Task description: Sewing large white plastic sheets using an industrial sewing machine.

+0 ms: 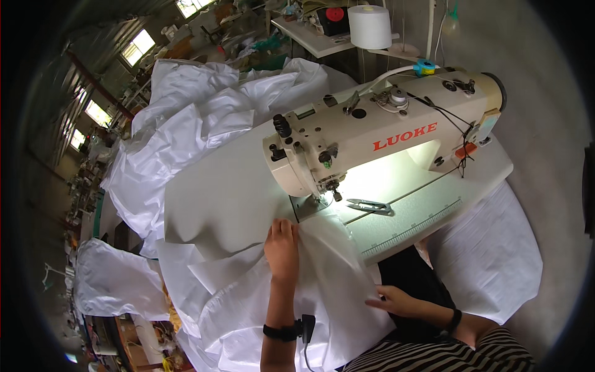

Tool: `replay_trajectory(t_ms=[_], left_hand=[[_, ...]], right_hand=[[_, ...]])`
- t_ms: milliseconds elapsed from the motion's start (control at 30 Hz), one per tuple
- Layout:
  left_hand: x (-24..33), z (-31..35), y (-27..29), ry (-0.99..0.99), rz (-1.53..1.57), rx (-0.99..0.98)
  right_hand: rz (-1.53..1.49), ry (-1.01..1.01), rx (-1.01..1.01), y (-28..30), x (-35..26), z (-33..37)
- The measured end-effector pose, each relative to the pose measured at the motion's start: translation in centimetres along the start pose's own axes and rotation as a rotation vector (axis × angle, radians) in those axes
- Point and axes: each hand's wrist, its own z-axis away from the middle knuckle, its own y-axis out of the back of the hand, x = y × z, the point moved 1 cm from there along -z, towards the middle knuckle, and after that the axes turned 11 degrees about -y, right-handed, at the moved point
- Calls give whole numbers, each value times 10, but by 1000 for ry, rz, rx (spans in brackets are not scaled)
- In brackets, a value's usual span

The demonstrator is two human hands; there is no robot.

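A large sheet of white fabric (322,273) drapes over the front of the sewing machine (396,136) and down across my lap. Just in front of the needle area, my left hand (282,251) is closed on a fold of this fabric, fingertips bunched on it. My right hand (400,302) is lower down at the fabric's right edge, fingers stretched out and touching it. Its far fingers are partly hidden. On the machine bed to the right of the needle lies a pair of thread snips (370,206).
More white fabric (180,124) is heaped behind and left of the machine. Another white piece (489,254) hangs at the right. A white thread cone (370,28) stands at the back. A smaller white bundle (118,279) sits at the left, near a cluttered floor.
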Motion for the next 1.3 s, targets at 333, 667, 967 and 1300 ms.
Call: replay_trajectory(t_ms=[333,667,967,1300], left_hand=[[24,-8,0,-271,117,-74],[31,-14,-5,-238,18,-88],[39,-48,-1,-634,121,-222],[32,-60,-7,-846,227,-319]], right_hand=[[-348,-241,4,-6,-13,-20],[-255,-9,344,-15,-30,-21],[426,158,400,1,-81,-2],[467,150,371,4,-88,-1]])
